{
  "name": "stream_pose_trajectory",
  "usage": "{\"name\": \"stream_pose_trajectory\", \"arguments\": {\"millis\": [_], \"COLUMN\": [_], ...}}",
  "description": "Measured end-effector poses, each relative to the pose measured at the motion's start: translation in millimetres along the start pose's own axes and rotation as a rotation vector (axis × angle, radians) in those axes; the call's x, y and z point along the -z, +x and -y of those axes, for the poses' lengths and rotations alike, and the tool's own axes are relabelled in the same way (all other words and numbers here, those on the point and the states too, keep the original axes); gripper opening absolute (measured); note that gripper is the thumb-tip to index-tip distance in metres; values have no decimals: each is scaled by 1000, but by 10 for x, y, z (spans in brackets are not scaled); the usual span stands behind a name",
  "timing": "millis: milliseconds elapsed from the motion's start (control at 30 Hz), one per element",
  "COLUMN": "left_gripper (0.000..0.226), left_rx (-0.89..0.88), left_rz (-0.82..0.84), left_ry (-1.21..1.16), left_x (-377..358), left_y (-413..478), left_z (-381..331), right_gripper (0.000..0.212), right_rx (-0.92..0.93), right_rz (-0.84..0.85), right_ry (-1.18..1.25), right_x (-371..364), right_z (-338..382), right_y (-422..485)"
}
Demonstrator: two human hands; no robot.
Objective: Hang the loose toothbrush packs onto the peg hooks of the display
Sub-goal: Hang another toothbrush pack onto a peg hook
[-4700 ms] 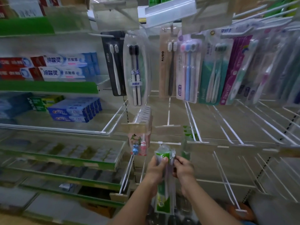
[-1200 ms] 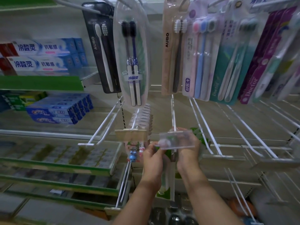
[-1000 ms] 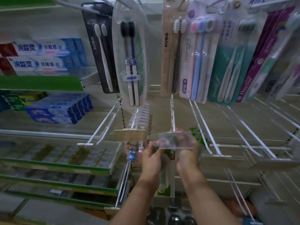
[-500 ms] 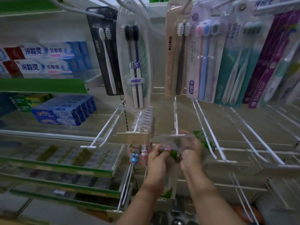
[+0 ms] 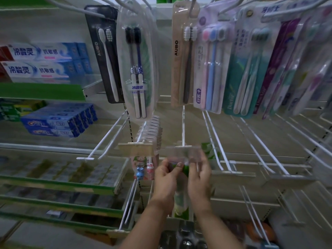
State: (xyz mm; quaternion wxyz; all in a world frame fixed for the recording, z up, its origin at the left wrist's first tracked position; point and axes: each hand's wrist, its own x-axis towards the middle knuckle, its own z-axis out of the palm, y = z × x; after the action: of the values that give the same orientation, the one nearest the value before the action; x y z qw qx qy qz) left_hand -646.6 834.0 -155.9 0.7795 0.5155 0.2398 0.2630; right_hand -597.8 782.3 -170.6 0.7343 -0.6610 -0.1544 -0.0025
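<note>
- White-and-blue cardboard toothpaste cartons with red ends [image 5: 41, 62], stacked two high on the upper left shelf.
- Green plastic shelf-edge strip [image 5: 41, 91] just under those cartons.
- Dark blue toothpaste cartons [image 5: 59, 121], in a tight row one shelf down.
- Green-and-yellow cartons [image 5: 16, 109] at far left, beside the blue row; blurred.
- Green-fronted lower shelf [image 5: 59, 184] with rows of small flat packs, too blurred to read.
- Dark round bottle tops [image 5: 186, 239], bottom centre.
- Orange rounded object [image 5: 258, 232], bottom right, unclear.
</note>
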Motion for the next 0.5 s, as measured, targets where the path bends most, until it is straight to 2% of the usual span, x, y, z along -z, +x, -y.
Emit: {"name": "stream_pose_trajectory", "arguments": {"millis": [100,167,267,500], "left_gripper": [28,26,31,22], "left_rx": [-8,-13,-6,-31], "left_rz": [2,-9,-28,-72], "left_ry": [-57,-107,-109,-137], "left_x": [-44,-62,-71,-85], "left_y": [1,15,23,89], "left_z": [-26,-35,-39,-75], "right_gripper": [9,14,27,28], "right_rx": [71,93,52,-41], "right_rz": [-19,-24,-19,-35], "right_ry": [-71,-88,12,100], "right_x": [31,34,16,-59], "right_z": [23,36,88,47], "right_y": [-47,-18,-13,62]}}
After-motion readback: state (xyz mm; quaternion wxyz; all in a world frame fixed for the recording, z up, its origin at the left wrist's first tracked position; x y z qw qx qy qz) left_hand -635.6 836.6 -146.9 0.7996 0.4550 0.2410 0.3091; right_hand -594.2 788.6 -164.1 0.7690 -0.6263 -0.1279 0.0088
